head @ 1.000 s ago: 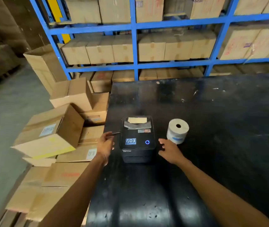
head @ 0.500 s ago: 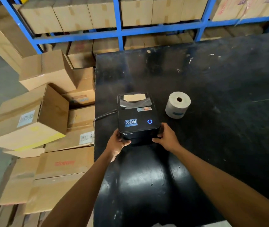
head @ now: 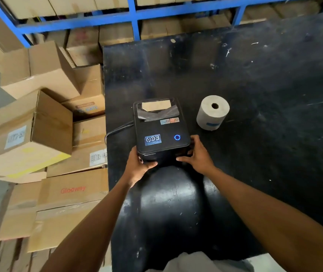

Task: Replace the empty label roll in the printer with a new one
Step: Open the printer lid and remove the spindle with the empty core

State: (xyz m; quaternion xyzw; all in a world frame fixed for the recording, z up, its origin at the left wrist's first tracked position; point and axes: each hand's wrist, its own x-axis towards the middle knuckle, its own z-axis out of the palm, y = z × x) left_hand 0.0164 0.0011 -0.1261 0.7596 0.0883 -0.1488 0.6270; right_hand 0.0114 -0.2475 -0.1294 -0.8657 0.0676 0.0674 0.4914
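Observation:
A black label printer (head: 161, 132) with a lit blue ring button sits near the left edge of the black table (head: 254, 85). Its lid is down, and a pale roll shows through the clear window on top. My left hand (head: 139, 163) grips the printer's front left corner. My right hand (head: 197, 156) grips the front right corner, fingers curled around the side. A full white label roll (head: 212, 112) stands on end on the table, to the right of the printer and apart from it.
A dark cable (head: 117, 129) runs from the printer's left side over the table edge. Stacked cardboard boxes (head: 44, 134) crowd the floor left of the table. Blue shelving (head: 135, 14) with more boxes stands behind.
Both hands moved from beside the printer onto its front corners and now hold it. The camera has tilted down and moved closer. The roll has not moved.

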